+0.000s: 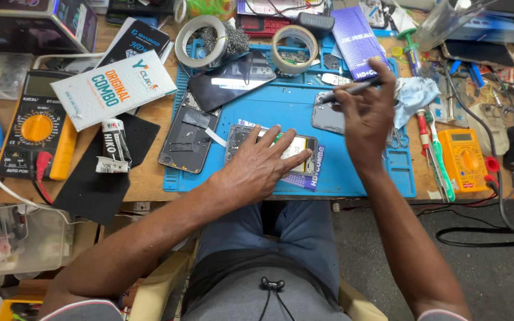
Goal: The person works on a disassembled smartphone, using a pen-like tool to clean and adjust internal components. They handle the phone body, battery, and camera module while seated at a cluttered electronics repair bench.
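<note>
Blue mat [269,113] fills the middle of the bench, its near edge at the table lip, bare blue between the hands. Left hand [257,166] lies flat, fingers spread, pinning the opened phone [295,148]. Right hand [367,113] pinches a dark tool [346,90] over a grey back cover [326,117]. Tape rolls [294,49] crowd the far edge; screwdrivers [432,148] and an orange meter [464,159] hem the right.

Lighting: bright, even, from overhead. Shadows: soft and short beneath the left hand [257,169] and right hand [367,116]. Glare: white streak on the black glass panel [233,80] on the blue mat [281,113]. Focus: sharp at centre; slight softness and wide-angle bending toward the edges and corners.
</note>
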